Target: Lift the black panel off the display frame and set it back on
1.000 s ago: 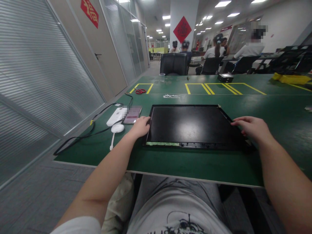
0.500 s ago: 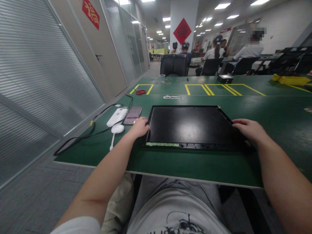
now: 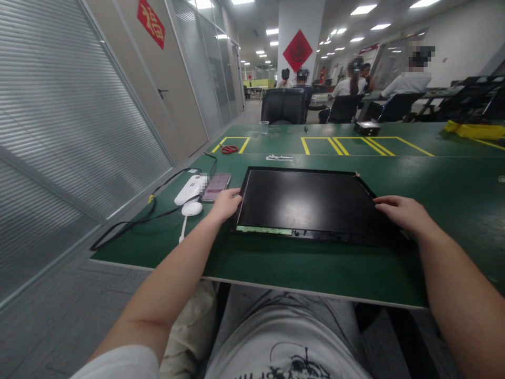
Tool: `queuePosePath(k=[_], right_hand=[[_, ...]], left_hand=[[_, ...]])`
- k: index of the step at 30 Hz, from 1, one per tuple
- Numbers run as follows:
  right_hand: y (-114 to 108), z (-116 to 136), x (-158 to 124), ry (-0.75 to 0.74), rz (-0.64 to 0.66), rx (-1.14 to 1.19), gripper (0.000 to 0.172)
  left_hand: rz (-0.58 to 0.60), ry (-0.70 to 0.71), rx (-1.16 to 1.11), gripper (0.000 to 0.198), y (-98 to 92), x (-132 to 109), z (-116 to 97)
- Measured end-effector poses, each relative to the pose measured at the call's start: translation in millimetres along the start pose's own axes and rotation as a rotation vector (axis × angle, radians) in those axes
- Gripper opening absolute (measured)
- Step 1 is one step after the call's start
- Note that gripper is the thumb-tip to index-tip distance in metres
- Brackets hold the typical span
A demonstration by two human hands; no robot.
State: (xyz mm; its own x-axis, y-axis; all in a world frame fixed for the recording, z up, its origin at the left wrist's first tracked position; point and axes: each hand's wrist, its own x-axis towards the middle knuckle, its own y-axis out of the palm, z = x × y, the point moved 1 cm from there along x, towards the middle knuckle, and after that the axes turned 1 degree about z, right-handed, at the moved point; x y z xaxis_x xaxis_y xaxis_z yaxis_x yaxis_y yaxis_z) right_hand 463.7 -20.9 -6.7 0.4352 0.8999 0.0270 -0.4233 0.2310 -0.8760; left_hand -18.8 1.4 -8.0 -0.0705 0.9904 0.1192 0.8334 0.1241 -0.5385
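left of centre, our left hand (image 3: 226, 205) pinches the left edge of the black screen panel (image 3: 303, 200), fingers nearly closed; right of centre, our right hand (image 3: 402, 211) has the right edge, fingers curled, thumb hidden. panel sits mid-frame, slightly higher than half a second ago, so we judge it's being lifted or slid as one piece, can't tell which. phone (image 3: 216, 187) near left hand, scissors (image 3: 229, 149) beyond, on green table (image 3: 300, 266).
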Motion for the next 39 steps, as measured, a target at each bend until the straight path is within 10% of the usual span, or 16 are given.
queuePosePath(k=[10, 30, 39], right_hand=[[3, -8, 4, -0.023, -0.022, -0.022, 0.03], [1, -4, 0, -0.016, -0.014, -0.014, 0.03], [-5, 6, -7, 0.043, 0.036, -0.02, 0.032]], left_hand=[[-0.042, -0.345, -0.648, 0.046, 9.1, -6, -12], [-0.092, -0.45, -0.824, 0.052, 16.0, -1, -16], [-0.044, -0.45, -0.852, 0.092, 12.5, -11, -29]])
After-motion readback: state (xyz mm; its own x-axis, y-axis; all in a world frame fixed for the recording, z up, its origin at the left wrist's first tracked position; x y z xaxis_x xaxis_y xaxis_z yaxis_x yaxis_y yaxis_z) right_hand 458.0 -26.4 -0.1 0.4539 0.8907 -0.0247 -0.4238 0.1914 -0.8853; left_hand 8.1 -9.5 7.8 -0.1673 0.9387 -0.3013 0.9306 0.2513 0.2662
